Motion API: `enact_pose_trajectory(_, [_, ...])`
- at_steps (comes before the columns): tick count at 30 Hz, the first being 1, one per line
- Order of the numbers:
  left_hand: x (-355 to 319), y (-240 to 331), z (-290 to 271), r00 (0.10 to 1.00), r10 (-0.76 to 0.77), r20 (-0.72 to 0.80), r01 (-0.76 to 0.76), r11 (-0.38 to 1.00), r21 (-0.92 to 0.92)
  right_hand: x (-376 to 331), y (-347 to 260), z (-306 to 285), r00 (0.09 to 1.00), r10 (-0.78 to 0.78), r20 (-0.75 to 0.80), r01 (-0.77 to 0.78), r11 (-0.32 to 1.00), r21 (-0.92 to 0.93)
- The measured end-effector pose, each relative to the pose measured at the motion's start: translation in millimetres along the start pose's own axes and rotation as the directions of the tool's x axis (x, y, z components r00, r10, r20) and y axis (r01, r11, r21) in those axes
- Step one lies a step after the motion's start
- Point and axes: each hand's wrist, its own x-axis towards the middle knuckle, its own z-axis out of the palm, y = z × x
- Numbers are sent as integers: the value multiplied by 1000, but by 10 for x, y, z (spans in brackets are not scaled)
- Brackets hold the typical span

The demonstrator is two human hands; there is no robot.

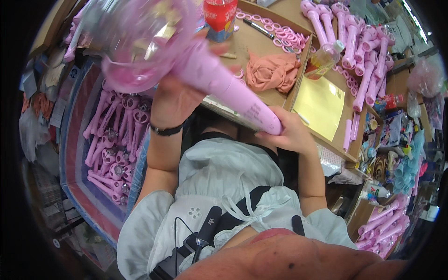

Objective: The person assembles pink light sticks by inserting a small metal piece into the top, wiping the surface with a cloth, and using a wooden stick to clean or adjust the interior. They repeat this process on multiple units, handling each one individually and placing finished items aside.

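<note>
Left hand (pixel 175 101) cups the tilted pink wand (pixel 228 91) below its globe (pixel 140 44) while right hand (pixel 295 132) grips its end.

From far away I can see a long pink plastic stick (pixel 227 89) with a big round see-through ball (pixel 140 49) on its fat end. It is held up on a slant, ball at the upper left, and the ball looks blurry to me

Yellow sheet (pixel 319 109), red-labelled bottle (pixel 219 18)
</note>
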Motion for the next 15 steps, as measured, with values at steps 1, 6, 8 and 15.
enact_pose_trajectory(1, [119,-55,34,1000,-9,-15,8,999,-35,43,-13,127,993,-10,-116,16,998,53])
enact_pose_trajectory(6, [270,-650,346,916,284,-283,-128,876,466,275,-96,726,802,-61,-595,-45,986,-162])
enact_pose_trajectory(8, [268,-845,359,876,363,-317,-164,844,511,278,-128,855,784,-54,-618,-48,988,-148])
enact_pose_trajectory(15, [179,-938,185,960,-13,-280,-44,980,-195,36,-141,943,980,141,-139,-46,845,533])
